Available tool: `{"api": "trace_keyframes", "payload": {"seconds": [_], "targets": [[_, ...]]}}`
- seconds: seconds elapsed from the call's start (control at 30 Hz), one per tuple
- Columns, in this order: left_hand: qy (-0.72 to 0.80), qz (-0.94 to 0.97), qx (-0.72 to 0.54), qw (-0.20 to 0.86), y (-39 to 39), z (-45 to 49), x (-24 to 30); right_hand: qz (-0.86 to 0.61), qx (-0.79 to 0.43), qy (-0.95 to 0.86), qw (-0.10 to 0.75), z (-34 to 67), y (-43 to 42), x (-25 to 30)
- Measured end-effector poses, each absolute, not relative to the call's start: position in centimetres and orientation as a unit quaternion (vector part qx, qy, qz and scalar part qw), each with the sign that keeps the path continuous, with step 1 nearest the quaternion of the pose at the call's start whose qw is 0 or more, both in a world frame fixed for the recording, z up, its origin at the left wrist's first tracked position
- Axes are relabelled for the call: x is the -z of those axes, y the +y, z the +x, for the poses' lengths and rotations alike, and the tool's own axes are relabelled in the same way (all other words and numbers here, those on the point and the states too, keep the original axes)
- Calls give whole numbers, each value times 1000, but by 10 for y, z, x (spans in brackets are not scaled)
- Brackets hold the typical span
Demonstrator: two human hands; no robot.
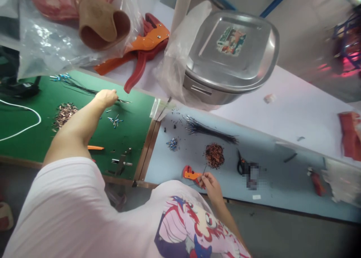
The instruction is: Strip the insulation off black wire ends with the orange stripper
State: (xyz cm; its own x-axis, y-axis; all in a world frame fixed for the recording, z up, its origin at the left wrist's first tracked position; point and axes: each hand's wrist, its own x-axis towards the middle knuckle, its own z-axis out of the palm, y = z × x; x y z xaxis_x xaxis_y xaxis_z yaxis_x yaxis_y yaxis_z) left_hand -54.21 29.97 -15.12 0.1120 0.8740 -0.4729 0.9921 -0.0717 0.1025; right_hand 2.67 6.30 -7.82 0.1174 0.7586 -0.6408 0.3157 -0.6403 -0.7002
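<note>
My left hand is stretched out over the green mat, its fingers closed at a bundle of thin black wires with blue tips at the far end. Near it lie a few loose blue-tipped pieces. Low in the middle, my right hand pinches a thin dark wire. Its fingertips are beside an orange and red wire stripper, partly covering the handles. Just beyond is a heap of copper-coloured bits. A second black wire bundle and a small blue-tipped pile lie farther back.
A shelf above the bench carries a metal lunch box, another orange and red stripper and plastic bags. Black-handled scissors lie right of the copper heap. Another copper-coloured heap and a white cable are at left.
</note>
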Motion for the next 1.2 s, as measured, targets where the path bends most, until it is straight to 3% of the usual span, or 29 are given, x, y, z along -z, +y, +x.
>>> {"api": "trace_keyframes", "payload": {"seconds": [0.3,0.6,1.0,1.2], "targets": [[707,661,238,83,270,-507,67,-687,-560,-396,240,35,49,84],[718,626,300,60,228,-407,-1,-625,-581,-443,273,58,31,87],[626,718,302,26,164,-218,-131,-562,-609,-460,320,102,25,74],[531,800,280,12,193,-94,-149,-559,-600,-457,344,129,19,66]]}}
